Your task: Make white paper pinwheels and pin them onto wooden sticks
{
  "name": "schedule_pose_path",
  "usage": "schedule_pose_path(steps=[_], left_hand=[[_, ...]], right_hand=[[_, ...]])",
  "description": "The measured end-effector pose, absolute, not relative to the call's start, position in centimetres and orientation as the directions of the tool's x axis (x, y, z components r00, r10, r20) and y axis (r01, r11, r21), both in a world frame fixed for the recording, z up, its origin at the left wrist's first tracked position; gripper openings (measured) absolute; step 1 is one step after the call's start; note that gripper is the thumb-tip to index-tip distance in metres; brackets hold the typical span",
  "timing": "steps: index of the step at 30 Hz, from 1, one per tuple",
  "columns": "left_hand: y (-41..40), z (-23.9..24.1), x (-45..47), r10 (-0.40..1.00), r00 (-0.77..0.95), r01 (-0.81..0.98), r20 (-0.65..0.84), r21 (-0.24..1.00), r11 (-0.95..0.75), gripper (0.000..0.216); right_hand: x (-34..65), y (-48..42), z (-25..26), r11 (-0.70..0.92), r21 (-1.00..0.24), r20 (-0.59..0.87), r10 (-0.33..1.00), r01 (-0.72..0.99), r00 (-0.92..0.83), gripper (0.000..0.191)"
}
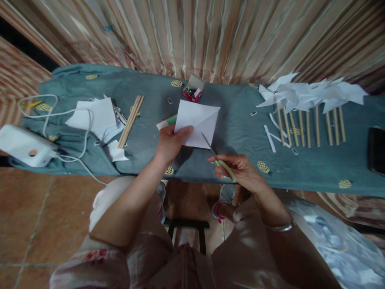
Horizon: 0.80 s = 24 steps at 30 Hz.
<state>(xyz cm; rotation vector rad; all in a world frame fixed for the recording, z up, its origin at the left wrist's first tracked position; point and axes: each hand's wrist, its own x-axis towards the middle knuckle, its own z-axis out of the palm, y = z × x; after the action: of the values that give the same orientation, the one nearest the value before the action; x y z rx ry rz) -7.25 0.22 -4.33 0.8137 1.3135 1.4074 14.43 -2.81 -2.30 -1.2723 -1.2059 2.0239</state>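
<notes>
The left hand (171, 141) is pinching a square white paper sheet (197, 115); the right hand (242, 167) is grasping green-handled metal scissors (223, 165), pointing forward-left across the sheet's near-right corner. Below, a teal pineapple-print cloth (236, 124) is spreading. White paper pinwheels (313, 94) on wooden sticks (318, 126) are lying right, a red cardboard box (189, 96) just beyond the sheet; tiny black-and-white labels (170, 100), unreadable, are dotting the cloth.

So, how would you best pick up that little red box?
I'd probably pinch the red box across its side walls from above: its lid stands open at the back, small shiny pieces lie inside, and the white paper in the left hand crowds the near side.
</notes>
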Motion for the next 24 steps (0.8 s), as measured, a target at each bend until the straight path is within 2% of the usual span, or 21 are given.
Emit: schedule_pose_path(steps=[14, 24], left_hand=[[0.03, -4.53, -7.33, 0.957, -0.242, -0.212, -0.161, 0.971, 0.11, 0.035], [-0.13, -4.76, -7.1, 0.957, -0.204, -0.25, -0.204, 0.957, 0.15, 0.035]], right_hand=[[14.39, -2.79, -2.5, -0.565, -0.824, -0.516, 0.718, 0.043, -0.467, 0.039], [14.73, -2.73, -3.06, -0.493, -0.865, -0.474, 0.737, 0.097, -0.481, 0.04]])
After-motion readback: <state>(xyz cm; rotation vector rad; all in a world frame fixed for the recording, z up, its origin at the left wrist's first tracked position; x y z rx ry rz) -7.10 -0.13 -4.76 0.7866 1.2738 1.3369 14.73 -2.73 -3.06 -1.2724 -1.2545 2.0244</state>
